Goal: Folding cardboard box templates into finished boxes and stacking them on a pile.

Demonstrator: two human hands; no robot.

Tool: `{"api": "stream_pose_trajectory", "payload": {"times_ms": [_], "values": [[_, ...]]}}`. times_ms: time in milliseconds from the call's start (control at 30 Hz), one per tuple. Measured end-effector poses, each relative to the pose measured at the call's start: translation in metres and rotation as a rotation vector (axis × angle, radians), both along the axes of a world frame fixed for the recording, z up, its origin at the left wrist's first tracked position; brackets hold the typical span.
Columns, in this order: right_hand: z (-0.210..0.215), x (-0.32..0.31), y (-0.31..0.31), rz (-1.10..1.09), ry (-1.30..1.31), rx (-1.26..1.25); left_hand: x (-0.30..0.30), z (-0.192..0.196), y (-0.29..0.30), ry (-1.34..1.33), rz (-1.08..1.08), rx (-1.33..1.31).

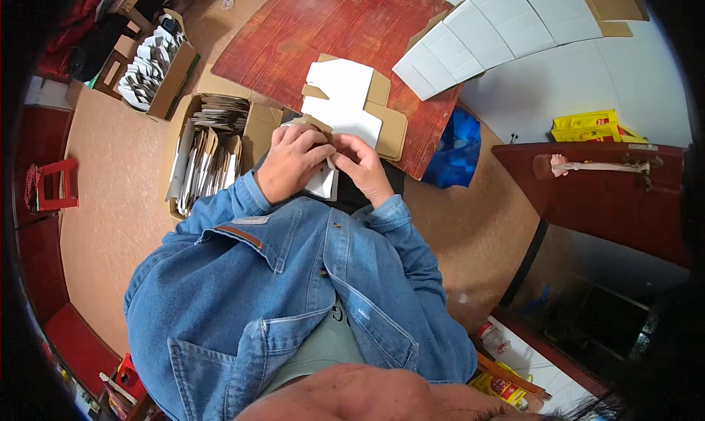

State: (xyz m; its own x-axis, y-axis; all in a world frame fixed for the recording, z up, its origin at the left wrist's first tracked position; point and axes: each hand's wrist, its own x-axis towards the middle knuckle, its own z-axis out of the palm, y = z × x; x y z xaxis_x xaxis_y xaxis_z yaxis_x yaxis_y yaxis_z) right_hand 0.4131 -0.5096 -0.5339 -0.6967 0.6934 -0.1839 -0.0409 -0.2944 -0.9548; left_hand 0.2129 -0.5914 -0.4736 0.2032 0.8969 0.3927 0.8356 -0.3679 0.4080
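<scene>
My left hand [291,162] and my right hand [361,165] meet over a small white and brown cardboard box piece [323,180], both pinching and folding it close to my chest. Just beyond the hands a flat die-cut box blank [351,101], white on top with brown flaps, lies on a red-brown wooden board [308,31]. My denim sleeves come up from the lower part of the picture.
An open carton [192,153] packed with flat cardboard pieces stands at my left. A second carton [153,68] of folded pieces is farther left. White folded sheets [499,31] lie at the far right, with a blue bag [455,149] below them. A red stool [55,182] stands far left.
</scene>
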Motion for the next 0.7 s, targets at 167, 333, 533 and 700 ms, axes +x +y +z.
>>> {"api": "stream_pose_trajectory", "payload": {"times_ms": [167,333,533,700], "values": [[0.005,-0.009,0.008,0.037,-0.065,0.191,-0.001,-0.004,0.000,-0.012,0.018,-0.022],[0.007,-0.018,0.021,0.016,-0.050,0.199,0.001,0.005,0.000,-0.146,0.089,-0.003],[0.009,-0.038,0.024,0.016,-0.194,0.372,-0.001,-0.007,-0.004,-0.214,0.022,-0.023],[-0.001,-0.033,0.036,-0.037,-0.303,0.588,-0.003,0.009,-0.002,-0.098,-0.089,-0.044]]}}
